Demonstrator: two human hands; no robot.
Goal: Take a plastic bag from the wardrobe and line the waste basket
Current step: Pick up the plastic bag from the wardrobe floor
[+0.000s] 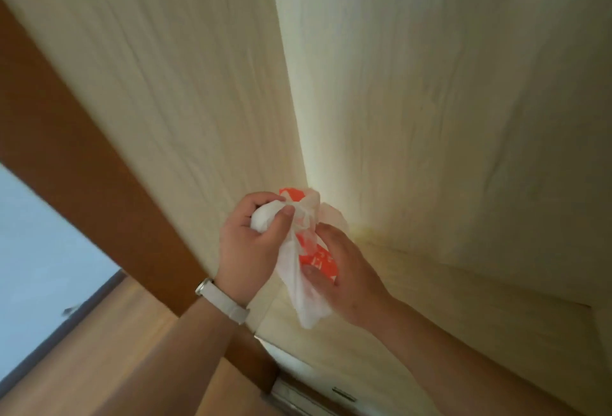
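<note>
Both hands hold a crumpled white plastic bag (299, 270) with orange print, up in front of the pale wood-grain wardrobe panels (205, 68). The left hand (255, 243) is closed into a fist around the bunched upper end of the bag, thumb pressed over the twisted neck. A white-strapped wristwatch (222, 299) sits on that wrist. The right hand (341, 270), just beside and slightly below the left, pinches the lower orange part between thumb and fingers, the loose white tail hanging beneath it. Left of the left hand runs a brown wooden frame (82, 157); below both forearms lies a light wooden floor (126, 349). The picture is motion-blurred.
</note>
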